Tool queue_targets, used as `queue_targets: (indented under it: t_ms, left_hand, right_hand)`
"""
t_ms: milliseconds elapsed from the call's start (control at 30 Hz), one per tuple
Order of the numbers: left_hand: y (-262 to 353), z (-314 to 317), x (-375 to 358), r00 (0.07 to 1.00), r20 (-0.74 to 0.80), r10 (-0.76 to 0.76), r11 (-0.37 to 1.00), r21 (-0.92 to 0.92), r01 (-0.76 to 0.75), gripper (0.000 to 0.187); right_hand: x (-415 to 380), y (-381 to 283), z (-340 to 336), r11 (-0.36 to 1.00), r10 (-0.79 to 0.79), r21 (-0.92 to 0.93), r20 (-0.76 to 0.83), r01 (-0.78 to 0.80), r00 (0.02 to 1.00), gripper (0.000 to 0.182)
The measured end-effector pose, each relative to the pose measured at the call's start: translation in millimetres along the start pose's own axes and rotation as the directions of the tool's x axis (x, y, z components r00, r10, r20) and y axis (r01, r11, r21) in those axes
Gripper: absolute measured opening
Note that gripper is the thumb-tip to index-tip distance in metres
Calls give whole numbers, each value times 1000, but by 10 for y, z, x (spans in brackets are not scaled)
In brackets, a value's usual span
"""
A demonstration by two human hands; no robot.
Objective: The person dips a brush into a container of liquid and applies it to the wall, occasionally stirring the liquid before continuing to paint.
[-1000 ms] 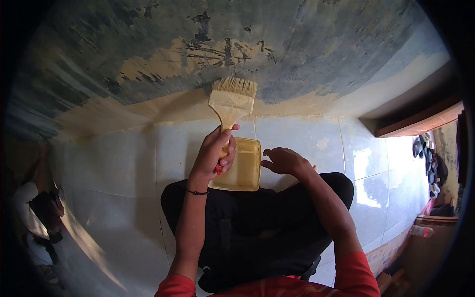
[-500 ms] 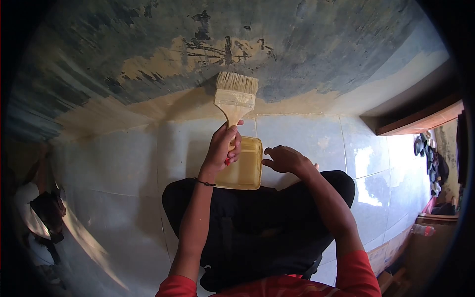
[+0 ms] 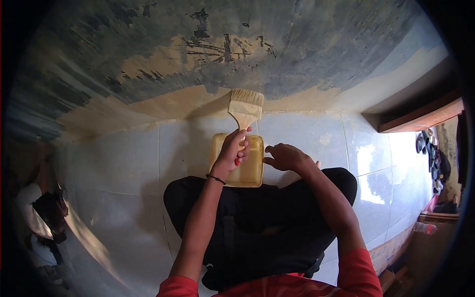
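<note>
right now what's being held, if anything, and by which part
The left hand holds the wide brush by its pale handle; the right hand, beside the yellow tray, holds nothing.

red short-sleeved shirt [image 3: 292, 287] with faint wavy lines, loose black trousers [image 3: 262, 218], thin dark beaded bracelet [image 3: 215, 178] round one wrist
</note>
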State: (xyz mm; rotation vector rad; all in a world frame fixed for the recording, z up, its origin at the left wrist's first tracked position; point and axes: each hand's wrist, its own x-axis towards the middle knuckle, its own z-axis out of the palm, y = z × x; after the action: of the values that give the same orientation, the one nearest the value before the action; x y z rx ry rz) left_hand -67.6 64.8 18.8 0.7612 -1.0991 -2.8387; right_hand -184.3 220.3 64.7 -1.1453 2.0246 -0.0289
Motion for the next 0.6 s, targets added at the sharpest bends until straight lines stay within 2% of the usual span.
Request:
queue_targets:
  t_ms: [67, 200, 400, 600]
  left_hand:
    - [-64, -32, 52, 997, -29, -66, 997, -50, 65, 31]
    - [-105, -57, 97, 996, -15, -91, 993, -77, 90, 30]
    - [-171, -107, 178, 983, 5, -184, 957, -229, 180, 24]
    - [-103, -176, 235, 960, 106, -258, 876, -394, 279, 21]
  right_hand:
    - [7, 18, 24, 1000, -10, -1, -13, 10, 1000, 45]
    - [24, 45, 45, 1000, -28, -10, -32, 28, 999, 45]
    - [46, 56, 57, 999, -32, -17, -23, 31, 999, 44]
    - [43, 37, 37, 1000, -30, -9, -14, 30, 999, 44]
